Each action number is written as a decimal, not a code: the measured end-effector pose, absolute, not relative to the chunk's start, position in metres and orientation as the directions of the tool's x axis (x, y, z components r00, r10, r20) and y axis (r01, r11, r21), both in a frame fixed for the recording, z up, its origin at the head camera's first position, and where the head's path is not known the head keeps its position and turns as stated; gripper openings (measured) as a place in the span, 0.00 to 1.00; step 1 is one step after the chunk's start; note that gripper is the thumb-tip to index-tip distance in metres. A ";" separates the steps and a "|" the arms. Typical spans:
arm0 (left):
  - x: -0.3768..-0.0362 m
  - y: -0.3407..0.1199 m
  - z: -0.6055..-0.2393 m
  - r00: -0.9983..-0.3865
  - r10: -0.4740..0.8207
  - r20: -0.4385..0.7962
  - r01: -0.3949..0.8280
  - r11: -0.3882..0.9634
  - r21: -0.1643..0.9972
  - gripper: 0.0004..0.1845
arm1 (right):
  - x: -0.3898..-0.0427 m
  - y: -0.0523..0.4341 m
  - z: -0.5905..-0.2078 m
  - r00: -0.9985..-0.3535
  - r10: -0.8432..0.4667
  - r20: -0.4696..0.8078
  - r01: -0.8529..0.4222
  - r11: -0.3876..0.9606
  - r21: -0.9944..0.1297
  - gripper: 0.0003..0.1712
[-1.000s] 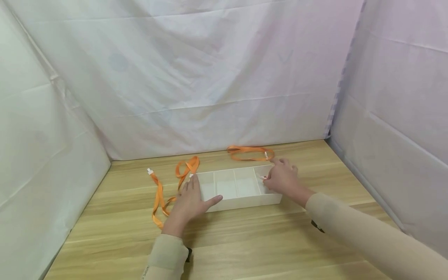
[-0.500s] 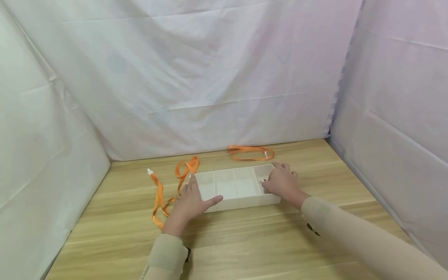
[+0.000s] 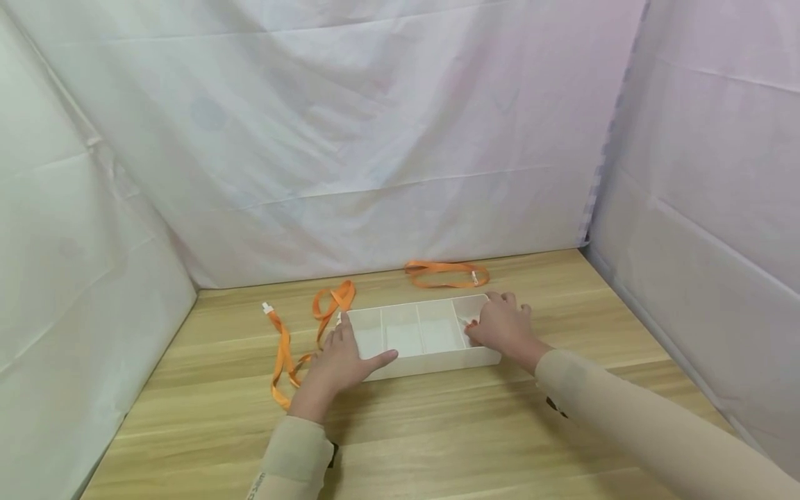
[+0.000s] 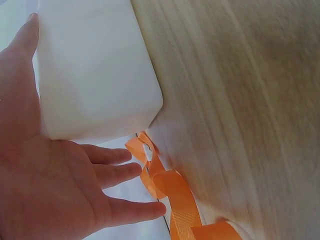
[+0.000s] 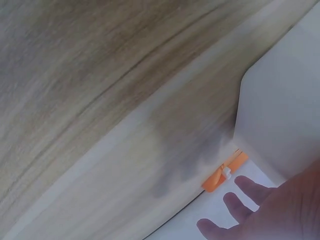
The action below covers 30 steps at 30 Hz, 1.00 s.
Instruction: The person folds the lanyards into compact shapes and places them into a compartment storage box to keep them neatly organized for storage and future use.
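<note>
A white box (image 3: 431, 360) with a row of compartments stands on the table, between both hands. My left hand (image 3: 337, 364) lies along its left end, fingers extended and thumb over the near rim; the left wrist view shows the palm (image 4: 45, 190) against the box's end wall (image 4: 100, 75). At the other end, my right hand (image 3: 505, 326) reaches its thumb and index finger into the rightmost compartment. They pinch a small white-and-orange thing (image 3: 465, 321), mostly hidden by the fingers. The other right fingers (image 5: 237, 206) extend past the box's right end.
An orange lanyard (image 3: 283, 347) with a white clip lies left of the box. Another orange loop (image 3: 337, 298) lies behind the left hand, and a third lanyard (image 3: 446, 273) lies behind the box. White cloth (image 3: 350, 139) encloses the wooden table (image 3: 425, 430).
My right hand has moved slightly left and lower into the right compartment, its outer fingers now down at the box's far corner. The left hand stays put.
</note>
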<state>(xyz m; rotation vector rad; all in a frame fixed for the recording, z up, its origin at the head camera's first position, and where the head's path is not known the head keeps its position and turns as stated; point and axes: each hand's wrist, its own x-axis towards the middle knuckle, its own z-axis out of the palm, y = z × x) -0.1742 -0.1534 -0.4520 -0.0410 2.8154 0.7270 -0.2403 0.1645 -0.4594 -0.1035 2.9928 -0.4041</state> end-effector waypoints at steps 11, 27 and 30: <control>-0.177 -0.155 -0.454 -0.967 0.032 -0.251 -0.094 0.877 0.471 0.79 | -0.237 0.164 -0.463 -0.995 -0.082 -0.062 -0.062 0.959 -0.275 0.31; -0.178 -0.155 -0.452 -0.961 0.031 -0.273 -0.101 0.885 0.455 0.79 | -0.244 0.163 -0.467 -0.992 -0.081 -0.093 -0.045 0.940 -0.338 0.26; -0.178 -0.155 -0.451 -0.961 0.031 -0.276 -0.104 0.881 0.462 0.79 | -0.245 0.164 -0.467 -0.992 -0.076 -0.098 -0.038 0.938 -0.345 0.26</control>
